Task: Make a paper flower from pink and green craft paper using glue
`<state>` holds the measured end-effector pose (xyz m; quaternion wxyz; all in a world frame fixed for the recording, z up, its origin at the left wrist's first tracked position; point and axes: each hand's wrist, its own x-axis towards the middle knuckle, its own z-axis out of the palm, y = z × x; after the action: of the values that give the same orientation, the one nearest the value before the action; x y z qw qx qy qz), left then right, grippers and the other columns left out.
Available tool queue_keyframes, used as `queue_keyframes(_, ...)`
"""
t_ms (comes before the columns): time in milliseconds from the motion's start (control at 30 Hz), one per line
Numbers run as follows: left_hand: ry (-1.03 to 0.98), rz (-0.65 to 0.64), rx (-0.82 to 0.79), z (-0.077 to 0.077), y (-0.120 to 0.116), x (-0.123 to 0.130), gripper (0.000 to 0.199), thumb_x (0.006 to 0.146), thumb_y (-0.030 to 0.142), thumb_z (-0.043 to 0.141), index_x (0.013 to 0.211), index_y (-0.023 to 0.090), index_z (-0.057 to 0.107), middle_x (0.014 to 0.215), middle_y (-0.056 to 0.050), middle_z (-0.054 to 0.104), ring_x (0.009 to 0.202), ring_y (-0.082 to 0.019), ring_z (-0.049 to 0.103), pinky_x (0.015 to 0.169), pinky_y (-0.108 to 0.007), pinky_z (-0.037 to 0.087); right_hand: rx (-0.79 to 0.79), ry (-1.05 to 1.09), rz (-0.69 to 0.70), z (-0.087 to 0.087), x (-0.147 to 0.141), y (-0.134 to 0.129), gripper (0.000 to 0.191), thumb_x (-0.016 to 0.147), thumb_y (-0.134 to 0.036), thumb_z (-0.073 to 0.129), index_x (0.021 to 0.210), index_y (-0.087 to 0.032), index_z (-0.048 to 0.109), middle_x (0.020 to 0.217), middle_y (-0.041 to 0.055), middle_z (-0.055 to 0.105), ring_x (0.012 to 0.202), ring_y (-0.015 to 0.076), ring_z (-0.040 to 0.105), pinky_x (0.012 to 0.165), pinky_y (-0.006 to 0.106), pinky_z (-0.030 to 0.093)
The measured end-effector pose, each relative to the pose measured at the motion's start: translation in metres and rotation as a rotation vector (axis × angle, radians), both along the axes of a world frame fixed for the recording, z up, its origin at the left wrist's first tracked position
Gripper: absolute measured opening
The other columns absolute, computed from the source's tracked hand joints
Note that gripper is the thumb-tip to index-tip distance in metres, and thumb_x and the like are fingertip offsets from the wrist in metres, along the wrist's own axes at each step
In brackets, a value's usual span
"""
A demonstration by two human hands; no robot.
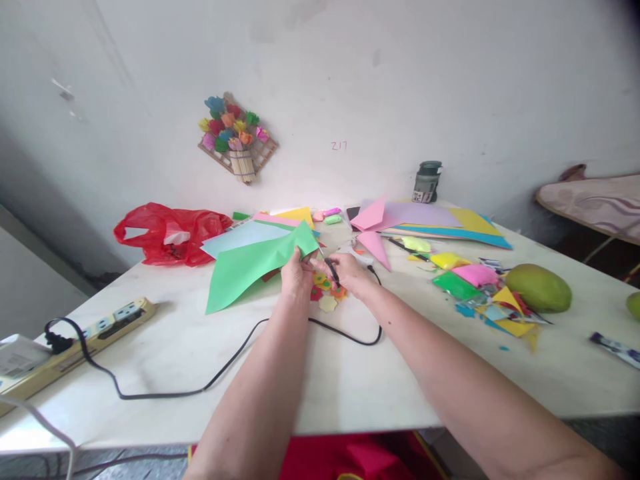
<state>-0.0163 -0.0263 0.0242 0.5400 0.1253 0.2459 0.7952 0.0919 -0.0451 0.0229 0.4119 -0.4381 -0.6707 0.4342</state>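
My left hand (pixel 296 273) pinches the right part of a green paper sheet (pixel 250 265), its thumb on top. The sheet is lifted and bends down toward the left. In my right hand (pixel 350 273) is a pair of scissors (pixel 331 270) with dark handles, its blades at the right edge of the green sheet. Below both hands lie several small paper flowers (pixel 328 304) in yellow, red and orange. The fingertips of the right hand are partly hidden by the scissors.
A red plastic bag (pixel 173 233) and a power strip (pixel 100 333) stand left, with a black cord (pixel 200 391) crossing the table. Coloured sheets (pixel 425 215), a dark bottle (pixel 427 181), clay packets (pixel 475 274), paper scraps (pixel 515 327) and a green fruit (pixel 539 288) are right.
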Motion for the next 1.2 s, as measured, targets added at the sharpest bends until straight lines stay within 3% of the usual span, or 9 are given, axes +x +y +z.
queue_keyframes(267,-0.009,0.003,0.012,-0.0015,0.0008,-0.0004,0.01,0.08,0.009,0.049,0.085,0.013,0.057,0.091,-0.008,0.066,0.078,-0.017,0.065,0.082,-0.039,0.05,-0.005,-0.061,-0.006,0.0014,0.0011,0.0013,0.042,0.061,-0.058,0.063,0.06,-0.018,0.049,0.048,-0.004,0.049,0.034,0.0081,0.048,0.033,0.018,0.033)
queue_keyframes(500,-0.004,0.003,0.003,0.0003,-0.0035,0.0038,0.011,0.08,0.008,0.05,0.085,0.014,0.057,0.09,-0.007,0.066,0.083,-0.017,0.064,0.081,-0.035,0.051,-0.04,-0.08,-0.025,0.0039,0.0033,0.0026,0.04,0.063,-0.055,0.064,0.062,-0.017,0.053,0.047,-0.0033,0.052,0.036,0.0072,0.048,0.035,0.018,0.032)
queue_keyframes(867,0.006,-0.028,0.065,-0.0066,0.0,0.0047,0.011,0.079,0.007,0.051,0.078,0.014,0.059,0.078,-0.003,0.067,0.067,-0.014,0.064,0.074,-0.032,0.053,-0.045,-0.1,-0.056,0.0084,0.006,0.0004,0.046,0.065,-0.061,0.059,0.066,-0.015,0.053,0.052,-0.0011,0.055,0.036,0.0074,0.049,0.036,0.018,0.035)
queue_keyframes(1200,-0.02,-0.018,0.055,-0.0069,0.0013,0.0044,0.011,0.079,0.005,0.05,0.082,0.012,0.058,0.078,-0.004,0.067,0.065,-0.013,0.063,0.074,-0.034,0.053,-0.027,-0.089,-0.073,0.0022,0.0056,0.0046,0.045,0.066,-0.06,0.059,0.066,-0.015,0.054,0.051,-0.0018,0.055,0.036,0.0066,0.047,0.036,0.018,0.035)
